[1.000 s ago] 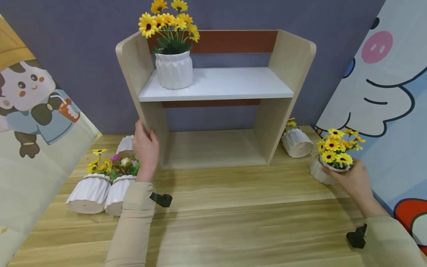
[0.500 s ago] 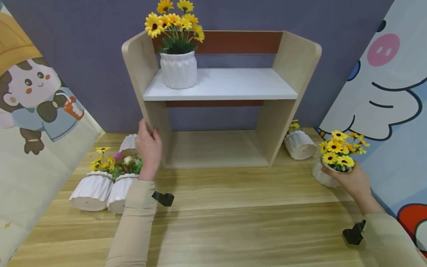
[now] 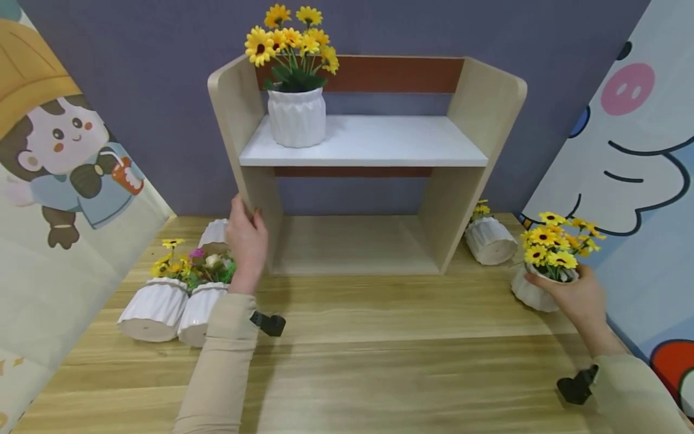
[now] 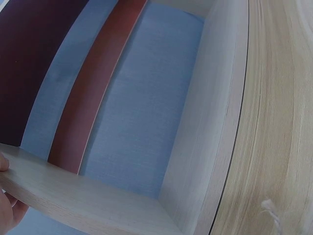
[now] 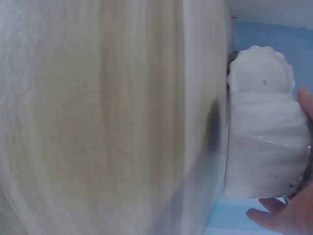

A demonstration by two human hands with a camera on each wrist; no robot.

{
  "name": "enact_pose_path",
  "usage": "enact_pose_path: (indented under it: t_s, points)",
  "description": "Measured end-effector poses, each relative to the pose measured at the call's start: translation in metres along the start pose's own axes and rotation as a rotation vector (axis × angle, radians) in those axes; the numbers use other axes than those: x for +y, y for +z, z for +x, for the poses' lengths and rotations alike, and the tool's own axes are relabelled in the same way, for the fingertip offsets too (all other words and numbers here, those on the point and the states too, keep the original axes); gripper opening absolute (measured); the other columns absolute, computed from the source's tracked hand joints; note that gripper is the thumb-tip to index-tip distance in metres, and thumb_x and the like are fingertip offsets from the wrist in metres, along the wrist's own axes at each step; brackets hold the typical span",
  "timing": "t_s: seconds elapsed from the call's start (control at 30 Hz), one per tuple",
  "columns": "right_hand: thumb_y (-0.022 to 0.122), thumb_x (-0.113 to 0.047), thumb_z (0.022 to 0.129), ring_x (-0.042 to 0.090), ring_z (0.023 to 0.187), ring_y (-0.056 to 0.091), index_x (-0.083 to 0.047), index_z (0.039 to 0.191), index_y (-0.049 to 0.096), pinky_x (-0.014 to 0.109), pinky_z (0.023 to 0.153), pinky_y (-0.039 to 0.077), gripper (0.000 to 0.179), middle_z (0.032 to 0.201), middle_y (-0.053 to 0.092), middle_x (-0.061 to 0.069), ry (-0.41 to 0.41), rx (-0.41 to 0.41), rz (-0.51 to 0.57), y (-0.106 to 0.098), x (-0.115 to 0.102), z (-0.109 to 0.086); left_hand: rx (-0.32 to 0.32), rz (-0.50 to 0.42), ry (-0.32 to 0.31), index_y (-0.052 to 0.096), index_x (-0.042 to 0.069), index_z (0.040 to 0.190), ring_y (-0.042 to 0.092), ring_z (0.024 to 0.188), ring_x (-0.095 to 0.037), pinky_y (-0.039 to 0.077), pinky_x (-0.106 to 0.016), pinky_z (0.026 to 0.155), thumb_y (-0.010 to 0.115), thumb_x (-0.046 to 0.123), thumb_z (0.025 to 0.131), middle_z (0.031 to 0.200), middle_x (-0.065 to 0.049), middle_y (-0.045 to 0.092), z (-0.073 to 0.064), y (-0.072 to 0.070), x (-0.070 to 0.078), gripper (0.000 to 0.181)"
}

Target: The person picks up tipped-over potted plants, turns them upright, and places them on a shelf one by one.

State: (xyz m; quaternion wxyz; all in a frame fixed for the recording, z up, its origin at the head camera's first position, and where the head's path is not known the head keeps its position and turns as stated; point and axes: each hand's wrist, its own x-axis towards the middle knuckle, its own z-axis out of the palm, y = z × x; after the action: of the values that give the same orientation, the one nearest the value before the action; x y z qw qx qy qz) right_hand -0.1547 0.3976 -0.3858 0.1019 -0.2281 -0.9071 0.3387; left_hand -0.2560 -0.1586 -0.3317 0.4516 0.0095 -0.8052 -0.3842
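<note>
My left hand point(image 3: 246, 244) grips the front edge of the left side panel of a two-tier wooden shelf point(image 3: 363, 138). In the left wrist view, its fingertips point(image 4: 4, 162) show on that panel. At the right, my right hand point(image 3: 585, 298) holds a white fluted flowerpot point(image 3: 530, 292) near its rim, with yellow artificial daisies point(image 3: 555, 244) rising from it. The right wrist view shows this pot point(image 5: 266, 147) upright, low at the table, between thumb and fingers. Another white pot of yellow daisies point(image 3: 297, 117) stands on the left part of the upper white board.
Several white flowerpots point(image 3: 154, 310) lie on their sides left of the shelf, partly behind my left forearm. Another pot point(image 3: 490, 241) lies tipped beside the shelf's right panel. Printed cartoon sheets flank the wooden table point(image 3: 379, 361) on both sides.
The head view has shifted slightly, so the scene sits a little farther right and lower. Both hands keep their holds; the shelf and pots show no clear movement.
</note>
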Motion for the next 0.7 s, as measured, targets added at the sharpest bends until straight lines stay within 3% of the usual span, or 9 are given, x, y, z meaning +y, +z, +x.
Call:
enact_pose_path:
  t_s: [0.3,0.53,0.7]
  points:
    - [0.067,-0.048,0.075,0.047,0.11,0.042,0.002,0.139,0.027,0.056,0.074,0.037,0.091,0.129,0.041,0.033,-0.137,0.137,0.015,-0.01,-0.016,-0.009,-0.001,-0.004,-0.01,0.048,-0.001,0.118,0.057,0.099,-0.041,0.046,-0.051,0.086,0.054,0.008,0.088,0.109,-0.023,0.059,0.0,-0.001,0.001,0.032]
    - [0.067,-0.047,0.075,0.043,0.101,0.047,0.003,0.135,0.034,0.037,0.06,0.036,0.084,0.12,0.048,0.031,-0.202,0.175,-0.027,-0.018,-0.035,-0.019,-0.004,-0.001,-0.013,0.047,-0.001,0.119,0.056,0.1,-0.041,0.046,-0.052,0.086,0.053,0.008,0.089,0.11,-0.023,0.059,0.0,-0.002,0.0,0.032]
    - [0.066,-0.048,0.075,0.044,0.101,0.047,0.0,0.135,0.034,0.046,0.064,0.038,0.083,0.12,0.048,0.03,-0.227,0.184,-0.037,-0.021,-0.053,-0.028,-0.011,-0.004,-0.012,0.047,-0.001,0.119,0.056,0.1,-0.042,0.046,-0.052,0.086,0.053,0.008,0.089,0.111,-0.023,0.059,0.0,0.0,-0.001,0.032]
